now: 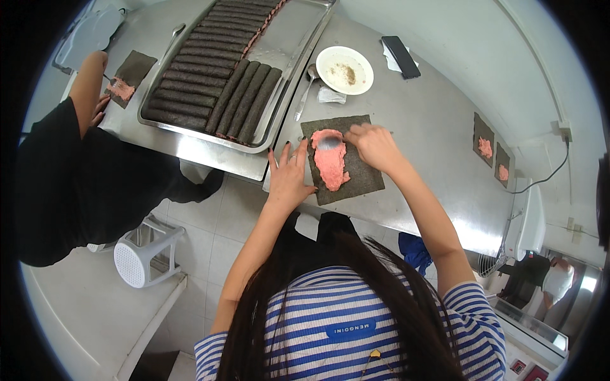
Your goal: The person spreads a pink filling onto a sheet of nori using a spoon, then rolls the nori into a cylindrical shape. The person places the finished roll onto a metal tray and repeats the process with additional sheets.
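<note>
A dark seaweed sheet (363, 178) lies on the steel table in front of me, with pink meat paste (330, 166) spread down its left and middle part. My right hand (375, 147) is closed around a spoon (329, 143), whose bowl presses on the upper end of the paste. Most of the handle is hidden by my fingers. With fingers spread, my left hand (289, 174) rests along the sheet's left edge, touching it and holding nothing.
Left stands a metal tray (262, 147) of dark seaweed rolls (200, 82). Beyond my sheet are a white bowl (359, 63), a second spoon (305, 95) and a phone (401, 56). Sheets with paste (485, 147) lie far right. A co-worker (57, 171) works another sheet (135, 68).
</note>
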### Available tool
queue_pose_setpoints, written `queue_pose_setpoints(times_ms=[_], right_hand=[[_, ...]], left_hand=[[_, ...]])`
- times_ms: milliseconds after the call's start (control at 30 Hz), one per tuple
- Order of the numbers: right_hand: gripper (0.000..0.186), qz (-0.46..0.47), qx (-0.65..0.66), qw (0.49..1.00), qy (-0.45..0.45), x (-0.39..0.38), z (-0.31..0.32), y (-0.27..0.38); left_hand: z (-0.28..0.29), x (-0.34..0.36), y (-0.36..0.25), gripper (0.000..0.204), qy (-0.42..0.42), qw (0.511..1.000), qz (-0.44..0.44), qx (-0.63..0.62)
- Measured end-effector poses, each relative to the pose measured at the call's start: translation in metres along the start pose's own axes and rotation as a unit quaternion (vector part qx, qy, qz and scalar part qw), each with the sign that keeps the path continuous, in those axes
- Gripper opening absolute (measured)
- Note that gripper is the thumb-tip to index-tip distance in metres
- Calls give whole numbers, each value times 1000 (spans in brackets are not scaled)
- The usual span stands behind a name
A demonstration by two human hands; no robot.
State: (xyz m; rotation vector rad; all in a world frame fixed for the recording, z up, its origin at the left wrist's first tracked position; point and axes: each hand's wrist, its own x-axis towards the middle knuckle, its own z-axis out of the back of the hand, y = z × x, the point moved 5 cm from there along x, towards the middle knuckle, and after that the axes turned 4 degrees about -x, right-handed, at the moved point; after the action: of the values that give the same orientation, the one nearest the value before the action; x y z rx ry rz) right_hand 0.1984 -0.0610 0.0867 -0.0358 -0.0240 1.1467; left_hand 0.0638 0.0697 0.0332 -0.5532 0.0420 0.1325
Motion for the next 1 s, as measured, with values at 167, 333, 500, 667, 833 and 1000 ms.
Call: queue_pose_setpoints(times_ms=[167,333,500,667,833,1000], right_hand=[[17,-15,-5,1000,-23,13,23,3],[8,88,-49,995,1,-18,14,44],[8,36,-107,993,-23,-4,1,41],[19,-47,-68,996,-39,10,17,22],[17,-136,13,990,46,-7,11,2],[15,-133,6,988,75,-1,-7,26]], left_hand=[[3,-1,2,117,3,1000,7,4],[3,-1,2,115,1,1000,7,-14],[3,0,0,116,-2,1000,2,-14],[3,0,2,117,-1,1000,1,-10],[5,0,0,117,-3,1000,-3,0],[4,1,2,118,-6,1000,-4,-14]])
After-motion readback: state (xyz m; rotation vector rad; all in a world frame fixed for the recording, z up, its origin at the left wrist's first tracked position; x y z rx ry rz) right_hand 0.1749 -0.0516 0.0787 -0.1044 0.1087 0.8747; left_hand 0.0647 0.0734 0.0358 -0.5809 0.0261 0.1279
